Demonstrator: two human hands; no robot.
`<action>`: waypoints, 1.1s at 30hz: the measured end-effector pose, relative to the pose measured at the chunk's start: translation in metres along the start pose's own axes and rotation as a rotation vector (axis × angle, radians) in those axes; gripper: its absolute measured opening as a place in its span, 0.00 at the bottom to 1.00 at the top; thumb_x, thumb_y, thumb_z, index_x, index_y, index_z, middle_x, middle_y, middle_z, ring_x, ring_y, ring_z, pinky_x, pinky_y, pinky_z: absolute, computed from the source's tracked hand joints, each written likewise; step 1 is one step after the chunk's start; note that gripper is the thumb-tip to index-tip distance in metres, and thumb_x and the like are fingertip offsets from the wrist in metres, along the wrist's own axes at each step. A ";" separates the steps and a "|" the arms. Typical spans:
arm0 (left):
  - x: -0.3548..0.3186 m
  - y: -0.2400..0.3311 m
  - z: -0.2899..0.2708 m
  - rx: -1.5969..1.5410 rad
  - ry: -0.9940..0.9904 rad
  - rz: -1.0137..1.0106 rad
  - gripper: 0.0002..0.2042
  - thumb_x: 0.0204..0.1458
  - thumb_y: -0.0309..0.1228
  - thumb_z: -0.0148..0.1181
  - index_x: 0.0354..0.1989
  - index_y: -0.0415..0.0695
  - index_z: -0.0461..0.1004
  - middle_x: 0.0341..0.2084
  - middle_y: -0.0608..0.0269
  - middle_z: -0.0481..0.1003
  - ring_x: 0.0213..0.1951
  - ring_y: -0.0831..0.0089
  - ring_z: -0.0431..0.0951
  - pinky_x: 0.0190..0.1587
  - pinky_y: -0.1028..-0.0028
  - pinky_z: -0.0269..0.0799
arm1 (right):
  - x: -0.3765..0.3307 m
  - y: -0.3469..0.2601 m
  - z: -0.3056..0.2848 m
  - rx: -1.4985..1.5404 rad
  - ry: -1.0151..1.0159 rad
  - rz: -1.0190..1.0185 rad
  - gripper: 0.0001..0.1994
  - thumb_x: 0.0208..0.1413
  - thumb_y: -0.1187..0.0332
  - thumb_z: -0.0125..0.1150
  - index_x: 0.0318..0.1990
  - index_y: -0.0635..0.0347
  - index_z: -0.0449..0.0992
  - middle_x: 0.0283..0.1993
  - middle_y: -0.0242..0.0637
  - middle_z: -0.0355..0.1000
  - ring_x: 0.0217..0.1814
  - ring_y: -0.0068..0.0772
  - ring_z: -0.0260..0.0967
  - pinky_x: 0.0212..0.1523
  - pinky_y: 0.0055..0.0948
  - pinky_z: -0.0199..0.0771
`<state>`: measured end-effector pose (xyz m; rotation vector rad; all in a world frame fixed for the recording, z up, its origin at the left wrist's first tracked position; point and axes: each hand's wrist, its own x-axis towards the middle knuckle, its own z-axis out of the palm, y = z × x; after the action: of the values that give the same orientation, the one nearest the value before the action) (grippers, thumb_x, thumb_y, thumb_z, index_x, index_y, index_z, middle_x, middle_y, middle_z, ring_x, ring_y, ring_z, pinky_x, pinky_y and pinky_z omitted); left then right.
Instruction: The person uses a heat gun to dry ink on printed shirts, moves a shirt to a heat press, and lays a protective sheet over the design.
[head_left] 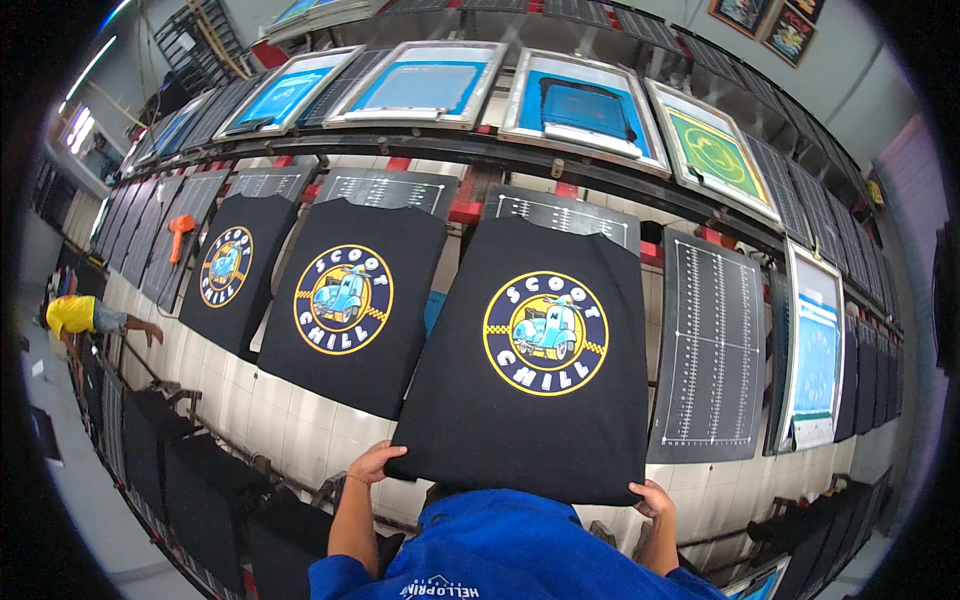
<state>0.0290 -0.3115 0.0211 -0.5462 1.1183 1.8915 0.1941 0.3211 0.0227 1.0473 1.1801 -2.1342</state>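
Observation:
A black shirt point(530, 400) with a round yellow and blue scooter print lies on a printing board straight in front of me. My left hand point(374, 463) grips its lower left corner. My right hand point(652, 497) holds its lower right edge. Two more black shirts with the same print, one point(352, 300) to the left and another point(230, 268) farther left, lie on neighbouring boards.
A bare black board with white grid lines point(712, 350) sits to the right. Framed printing screens point(585, 100) hang raised along the rail above. An orange tool point(180, 232) rests on a far-left board. A person in a yellow shirt point(75, 315) bends at far left.

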 end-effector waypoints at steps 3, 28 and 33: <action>-0.039 0.078 0.071 0.076 0.081 0.239 0.29 0.50 0.32 0.64 0.59 0.34 0.64 0.56 0.54 0.70 0.58 0.65 0.69 0.61 0.66 0.63 | -0.025 -0.068 0.055 -0.019 0.108 -0.438 0.31 0.45 0.71 0.67 0.59 0.64 0.65 0.53 0.40 0.70 0.49 0.35 0.72 0.56 0.41 0.71; -0.246 0.605 -0.077 0.400 0.095 1.276 0.14 0.58 0.35 0.57 0.46 0.37 0.74 0.39 0.63 0.77 0.38 0.78 0.77 0.42 0.80 0.72 | -0.095 -0.329 0.642 -0.118 0.304 -1.324 0.19 0.57 0.57 0.60 0.46 0.64 0.77 0.45 0.38 0.76 0.46 0.36 0.72 0.55 0.29 0.66; -0.219 0.641 -0.137 0.284 0.000 1.284 0.13 0.58 0.32 0.56 0.45 0.35 0.74 0.38 0.60 0.78 0.37 0.75 0.78 0.42 0.78 0.73 | -0.024 -0.321 0.692 0.128 -0.094 -1.136 0.15 0.59 0.60 0.57 0.43 0.64 0.77 0.44 0.42 0.77 0.42 0.39 0.75 0.49 0.36 0.74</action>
<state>-0.3958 -0.6814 0.4226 0.4990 1.9438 2.6380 -0.2880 -0.1082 0.4299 0.2558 1.8758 -3.0457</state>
